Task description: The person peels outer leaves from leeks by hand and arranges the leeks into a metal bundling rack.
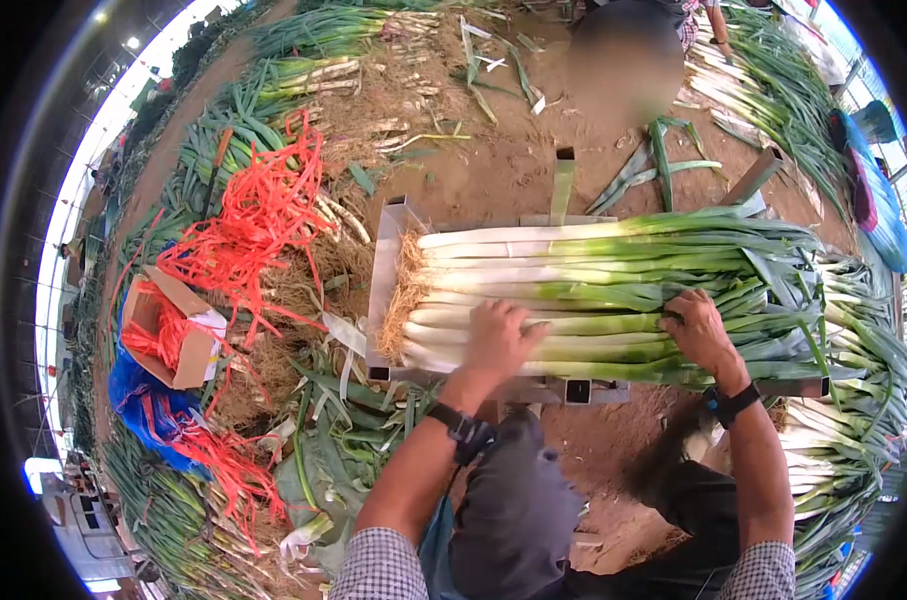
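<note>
A wide layer of leeks [573,270] lies side by side on a metal frame [385,235], white root ends to the left and green leaves to the right. My left hand [500,343] rests on the white stalks near the front, its fingers bent over them. Farther right, my right hand [700,330] is on the green part of the same leeks, with its fingers curled and the fingertips against a stalk. The roots touch the plate at the frame's left end.
Red plastic strips [263,210] lie in a heap at the left, near a cardboard box [173,330] and a blue bag [153,405]. More leeks [843,370] are piled at the right. Another person [628,60] is beyond the frame. Metal posts stick up behind the leeks.
</note>
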A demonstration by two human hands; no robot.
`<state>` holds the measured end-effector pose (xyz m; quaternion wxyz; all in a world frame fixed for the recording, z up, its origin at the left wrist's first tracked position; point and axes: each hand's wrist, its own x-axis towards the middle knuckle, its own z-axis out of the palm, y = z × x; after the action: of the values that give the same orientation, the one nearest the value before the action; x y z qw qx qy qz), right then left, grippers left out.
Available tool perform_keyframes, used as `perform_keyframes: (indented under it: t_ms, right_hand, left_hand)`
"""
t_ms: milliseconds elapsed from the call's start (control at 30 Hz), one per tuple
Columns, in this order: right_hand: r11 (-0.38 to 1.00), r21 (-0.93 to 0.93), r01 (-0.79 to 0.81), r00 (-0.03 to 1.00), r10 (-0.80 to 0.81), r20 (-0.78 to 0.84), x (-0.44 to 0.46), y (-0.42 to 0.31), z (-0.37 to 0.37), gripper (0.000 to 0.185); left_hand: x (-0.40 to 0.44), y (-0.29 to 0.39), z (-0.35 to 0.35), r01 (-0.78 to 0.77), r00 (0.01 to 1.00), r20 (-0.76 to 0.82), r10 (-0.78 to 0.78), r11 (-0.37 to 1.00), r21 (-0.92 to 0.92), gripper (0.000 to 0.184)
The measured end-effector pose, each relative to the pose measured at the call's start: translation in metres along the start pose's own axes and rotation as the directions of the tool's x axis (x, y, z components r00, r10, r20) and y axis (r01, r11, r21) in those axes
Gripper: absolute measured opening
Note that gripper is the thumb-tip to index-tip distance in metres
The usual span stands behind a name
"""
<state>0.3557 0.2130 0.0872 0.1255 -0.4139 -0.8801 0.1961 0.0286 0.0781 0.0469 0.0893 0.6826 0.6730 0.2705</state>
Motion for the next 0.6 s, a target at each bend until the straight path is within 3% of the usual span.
perform_keyframes:
  t_ms: [167, 267, 400, 433, 500, 567, 600]
  right_hand:
    - [1.0, -0.031, 0.006, 1.0, -0.007, -0.017, -0.002, -0.008, -0.002, 0.022]
    - [0.97, -0.243, 0.011, 0.999, -0.021, -0.038, -0.008, -0.009, 0.015, 0.021]
    - [0.98, -0.191, 0.05, 0.988, -0.076, -0.134, -0.014, -0.013, 0.009, 0.02]
    - [0.98, -0.196, 0.035, 0.991, -0.059, -0.117, -0.018, -0.011, 0.009, 0.02]
    - [0.956, -0.278, 0.087, 0.993, -0.105, -0.048, -0.007, -0.006, 0.021, 0.018]
    - [0.892, -0.442, 0.097, 0.995, -0.071, 0.075, -0.008, -0.002, 0.021, 0.012]
    - [0.957, -0.289, 0.025, 0.999, -0.034, -0.025, -0.011, -0.002, 0.021, 0.009]
  left_hand:
    - [-0.014, -0.011, -0.003, 0.032, 0.999, -0.029, -0.031, 0.998, 0.051, 0.027]
    - [-0.012, -0.01, 0.002, -0.05, 0.984, -0.167, 0.064, 0.995, 0.091, 0.016]
    - [-0.016, -0.017, 0.014, -0.053, 0.981, -0.18, 0.068, 0.995, 0.087, 0.019]
    - [-0.018, -0.019, 0.015, 0.055, 0.998, -0.028, -0.052, 0.994, 0.093, 0.022]
    - [-0.022, -0.023, 0.025, 0.033, 0.984, -0.18, -0.01, 0.992, 0.123, 0.026]
    - [-0.03, -0.065, 0.049, 0.348, 0.93, 0.137, -0.342, 0.937, -0.023, 0.033]
    - [-0.055, -0.163, 0.131, 0.029, 0.975, -0.221, -0.001, 0.992, 0.124, 0.031]
